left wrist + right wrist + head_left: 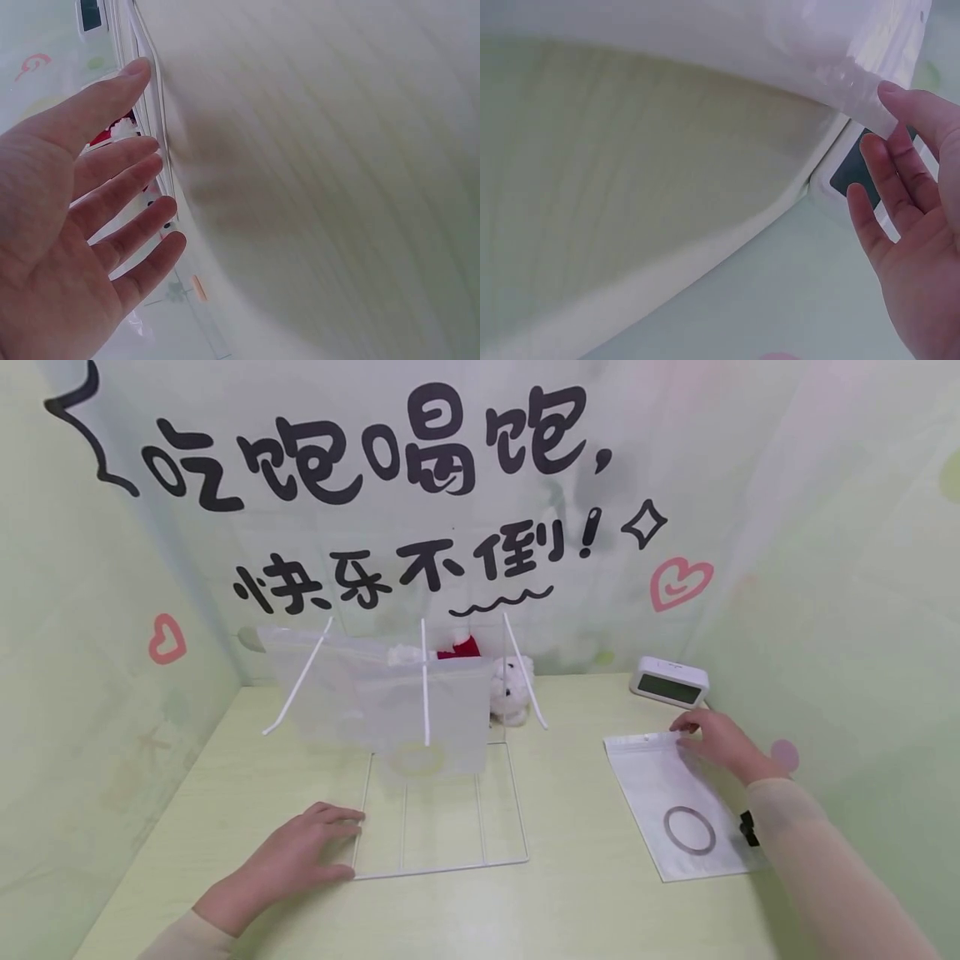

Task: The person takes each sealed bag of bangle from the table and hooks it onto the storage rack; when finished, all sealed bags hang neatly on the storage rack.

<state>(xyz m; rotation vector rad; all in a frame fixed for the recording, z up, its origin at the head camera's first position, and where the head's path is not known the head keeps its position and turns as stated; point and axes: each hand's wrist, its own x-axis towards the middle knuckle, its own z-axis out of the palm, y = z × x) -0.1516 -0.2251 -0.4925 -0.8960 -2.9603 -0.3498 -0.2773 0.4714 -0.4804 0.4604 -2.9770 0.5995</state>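
Observation:
A white wire rack stands on the table with its prongs pointing forward, and frosted zip bags hang from it. My left hand rests at the left side of the rack's base, fingers spread and fairly straight, fingertips against the wire. On the right lies another white zip bag with a grey ring outline on its lower part. My right hand pinches its top right corner between thumb and fingers; the right wrist view shows that corner raised.
A white digital clock stands behind the bag near the right wall. Behind the rack sits a white plush toy with red on it, partly hidden by the hanging bags. A small black object shows beside my right sleeve.

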